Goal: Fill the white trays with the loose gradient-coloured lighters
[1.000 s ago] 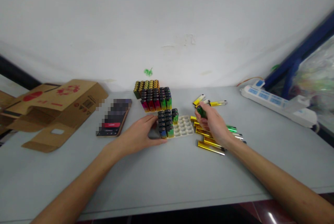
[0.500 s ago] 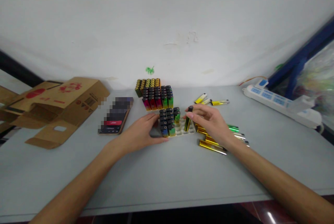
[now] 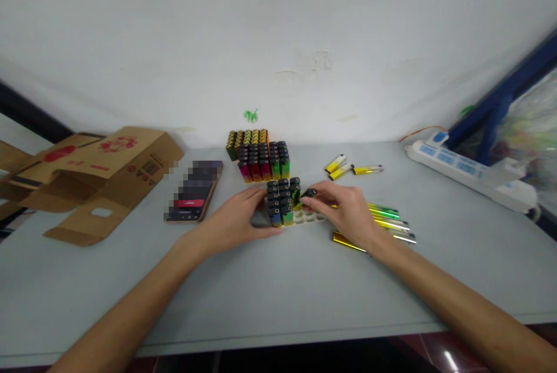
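A pale tray with round holes point(image 3: 310, 218) lies mid-table, its left part filled with upright black-topped lighters point(image 3: 285, 202). My left hand point(image 3: 235, 216) curves around the tray's left end, thumb along the front edge and fingers behind. Between the thumb and fingers of my right hand point(image 3: 346, 207) is a lighter point(image 3: 310, 192), tilted over the holes beside the standing ones; its lower end is hard to see. Loose gold, green and silver lighters point(image 3: 350, 241) lie beneath and beside my right hand, partly hidden by it.
Behind the tray stand blocks of upright lighters point(image 3: 263, 164). More yellow lighters point(image 3: 340, 171) lie at the back. A phone point(image 3: 198, 193) and an opened cardboard box point(image 3: 126, 170) occupy the left; a white power strip point(image 3: 470, 176) sits right, near a blue frame point(image 3: 500, 109).
My right hand has shifted slightly left, bringing its lighter from upright to tilted, closer to the filled rows. My left hand stays at the tray.
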A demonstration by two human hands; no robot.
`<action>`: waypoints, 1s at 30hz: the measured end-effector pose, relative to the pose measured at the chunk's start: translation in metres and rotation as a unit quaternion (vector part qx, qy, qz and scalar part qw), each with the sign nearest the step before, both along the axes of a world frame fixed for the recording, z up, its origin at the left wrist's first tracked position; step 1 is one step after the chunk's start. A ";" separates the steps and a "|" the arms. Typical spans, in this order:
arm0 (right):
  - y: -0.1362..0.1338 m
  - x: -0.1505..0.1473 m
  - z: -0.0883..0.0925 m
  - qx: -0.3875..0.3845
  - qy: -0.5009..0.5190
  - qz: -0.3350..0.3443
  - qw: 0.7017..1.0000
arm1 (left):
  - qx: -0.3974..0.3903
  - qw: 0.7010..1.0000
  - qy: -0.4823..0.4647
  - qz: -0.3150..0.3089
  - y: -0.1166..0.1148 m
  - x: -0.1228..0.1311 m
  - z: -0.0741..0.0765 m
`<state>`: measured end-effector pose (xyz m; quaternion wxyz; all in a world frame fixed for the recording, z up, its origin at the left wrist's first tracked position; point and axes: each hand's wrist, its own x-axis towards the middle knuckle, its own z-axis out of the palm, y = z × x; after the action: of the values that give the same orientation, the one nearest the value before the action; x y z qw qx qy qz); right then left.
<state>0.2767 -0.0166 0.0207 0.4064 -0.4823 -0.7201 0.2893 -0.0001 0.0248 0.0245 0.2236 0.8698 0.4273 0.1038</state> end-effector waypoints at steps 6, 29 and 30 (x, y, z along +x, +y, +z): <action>0.005 -0.003 -0.007 0.098 -0.089 0.018 0.991 | 0.003 1.000 -0.008 -0.001 -0.001 0.001 0.001; 0.023 0.076 0.018 0.054 -0.209 0.011 0.976 | 0.001 1.000 0.021 0.003 -0.001 0.000 0.002; 0.024 0.091 0.022 0.025 -0.222 0.002 0.975 | 0.003 1.000 0.022 0.008 -0.001 0.000 0.002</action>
<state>0.3676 0.0075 0.0424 0.2484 -0.5226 -0.8003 0.1577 0.0002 0.0242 0.0266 0.2108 0.8693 0.4384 0.0879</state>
